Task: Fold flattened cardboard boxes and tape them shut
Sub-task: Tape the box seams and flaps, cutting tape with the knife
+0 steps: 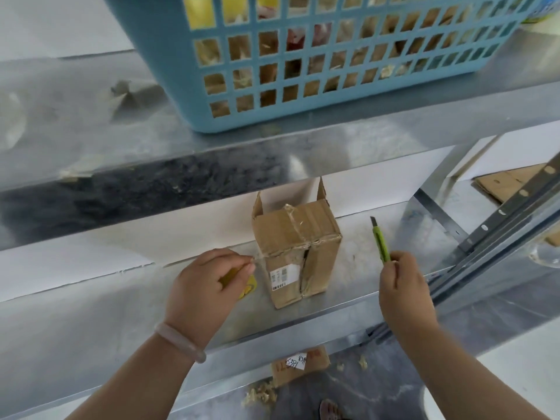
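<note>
A small brown cardboard box [298,241] lies on the metal shelf [121,298], its near end taped with clear tape and bearing a white label; flaps stand up at its far end. My left hand [209,283] grips a yellow tape roll [247,287] just left of the box, and a strip of clear tape [259,257] stretches from my fingers to the box's edge. My right hand [403,286] holds a green utility knife [380,241] to the right of the box, blade pointing up and away.
A blue plastic basket [318,65] with goods stands on the shelf above. Flattened cardboard [503,181] lies at the right behind a slotted metal upright [497,225]. On the floor below lie a small labelled box [298,365] and paper scraps.
</note>
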`<state>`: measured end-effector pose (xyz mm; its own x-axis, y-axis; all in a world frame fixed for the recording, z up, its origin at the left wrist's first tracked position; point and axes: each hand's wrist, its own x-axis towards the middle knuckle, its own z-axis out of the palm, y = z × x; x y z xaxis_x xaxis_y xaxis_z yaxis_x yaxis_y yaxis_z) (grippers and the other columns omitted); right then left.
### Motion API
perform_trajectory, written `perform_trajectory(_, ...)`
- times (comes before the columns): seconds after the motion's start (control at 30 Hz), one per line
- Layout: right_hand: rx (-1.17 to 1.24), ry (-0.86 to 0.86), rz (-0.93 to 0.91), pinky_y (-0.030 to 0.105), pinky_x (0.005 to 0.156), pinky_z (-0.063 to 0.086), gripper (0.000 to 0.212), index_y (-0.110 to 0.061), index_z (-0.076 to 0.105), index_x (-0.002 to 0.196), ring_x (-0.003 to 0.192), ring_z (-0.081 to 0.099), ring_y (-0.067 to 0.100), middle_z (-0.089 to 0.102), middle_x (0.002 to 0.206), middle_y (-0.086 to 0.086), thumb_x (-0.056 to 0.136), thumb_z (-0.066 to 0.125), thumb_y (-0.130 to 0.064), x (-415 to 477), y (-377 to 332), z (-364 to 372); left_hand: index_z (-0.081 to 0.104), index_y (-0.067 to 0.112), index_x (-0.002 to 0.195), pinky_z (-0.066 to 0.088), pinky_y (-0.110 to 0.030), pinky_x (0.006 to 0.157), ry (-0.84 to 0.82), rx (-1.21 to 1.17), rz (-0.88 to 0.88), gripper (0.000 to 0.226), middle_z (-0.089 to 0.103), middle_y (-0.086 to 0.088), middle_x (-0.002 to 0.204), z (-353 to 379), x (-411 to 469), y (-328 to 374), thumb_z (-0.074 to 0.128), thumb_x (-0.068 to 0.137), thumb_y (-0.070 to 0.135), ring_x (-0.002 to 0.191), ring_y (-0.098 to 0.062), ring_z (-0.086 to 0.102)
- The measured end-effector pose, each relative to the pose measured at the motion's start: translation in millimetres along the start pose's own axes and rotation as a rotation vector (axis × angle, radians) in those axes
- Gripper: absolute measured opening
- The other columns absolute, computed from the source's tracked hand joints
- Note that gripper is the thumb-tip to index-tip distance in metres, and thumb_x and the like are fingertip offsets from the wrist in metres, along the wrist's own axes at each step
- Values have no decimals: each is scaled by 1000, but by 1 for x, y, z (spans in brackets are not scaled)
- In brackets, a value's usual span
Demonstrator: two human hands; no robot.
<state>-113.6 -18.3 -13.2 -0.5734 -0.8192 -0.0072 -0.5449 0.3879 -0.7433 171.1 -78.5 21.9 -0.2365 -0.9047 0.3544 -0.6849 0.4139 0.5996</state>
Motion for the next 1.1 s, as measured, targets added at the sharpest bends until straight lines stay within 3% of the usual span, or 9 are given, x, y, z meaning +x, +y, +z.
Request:
perform_trajectory(0.07, 88, 26, -163, 29, 42, 39, 15, -18, 45, 114, 51, 50, 13, 52, 64, 2, 100, 41, -16, -38, -27, -9, 72, 34, 97, 36, 1, 78, 9, -12, -10, 31, 63, 27, 91, 0, 0, -1, 52, 83, 53, 89, 4, 57)
perform_trajectory(0.13, 13, -72, -405, 23, 39, 40, 35, -31, 39, 131, 52, 54, 10, 54, 64, -6, 98, 43, -21, -71, -53, -14, 70, 35, 91, 40, -4, 75, 12, -21, -3, 25, 63, 25, 86, 0, 1, 0, 53, 83, 50, 86, 3, 58)
perform_trajectory(0.2, -133, -274, -571, 32, 45, 48, 57, -52, 20, 146, 54, 56, 10, 61, 85, -12, 99, 41, -26, -91, -71, -8, 69, 33, 85, 48, -16, 74, 9, -27, 12, 22, 64, 23, 83, 0, 1, 0, 52, 83, 47, 83, 1, 59)
perform_trajectory(0.27, -277, -384, -657, 34, 53, 45, 71, -61, -5, 144, 59, 51, 12, 51, 96, -17, 99, 38, -27, -100, -83, 2, 69, 33, 85, 50, -23, 72, 3, -36, 15, 22, 65, 21, 84, 1, 1, -1, 52, 83, 46, 83, 0, 59)
perform_trajectory(0.37, -305, -418, -585, 28, 61, 37, 83, -71, -30, 127, 62, 41, 10, 36, 83, -15, 103, 33, -23, -102, -98, 16, 69, 33, 85, 51, -25, 70, -15, -31, 11, 20, 64, 20, 85, 0, 2, -3, 54, 84, 46, 82, 0, 59)
perform_trajectory(0.47, -330, -423, -519, 31, 67, 46, 81, -70, -28, 124, 71, 45, 13, 32, 80, -13, 103, 33, -22, -101, -107, 23, 69, 32, 84, 52, -27, 67, -12, -9, 12, 10, 64, 19, 83, 0, 2, -3, 61, 85, 39, 80, -1, 58)
perform_trajectory(0.63, -407, -412, -479, 30, 67, 47, 77, -54, -20, 144, 73, 45, 16, 26, 77, -14, 103, 34, -19, -103, -107, 31, 69, 30, 81, 50, -23, 64, -13, 1, 12, 10, 64, 17, 80, 1, 2, -1, 62, 85, 37, 77, -1, 58)
perform_trajectory(0.83, -396, -438, -439, 28, 66, 45, 73, -54, -28, 134, 71, 44, 11, 31, 80, -12, 104, 31, -22, -111, -107, 26, 70, 31, 80, 40, -9, 64, -20, 12, 4, 3, 63, 17, 82, -1, 7, 2, 68, 83, 32, 78, 0, 56)
perform_trajectory(1.1, -461, -409, -423, 29, 64, 40, 71, -51, -17, 147, 59, 34, 7, 25, 76, -13, 104, 30, -21, -106, -112, 32, 72, 28, 81, 47, -20, 65, -6, -8, 13, 4, 65, 15, 82, -2, 9, 3, 69, 83, 28, 78, -1, 58)
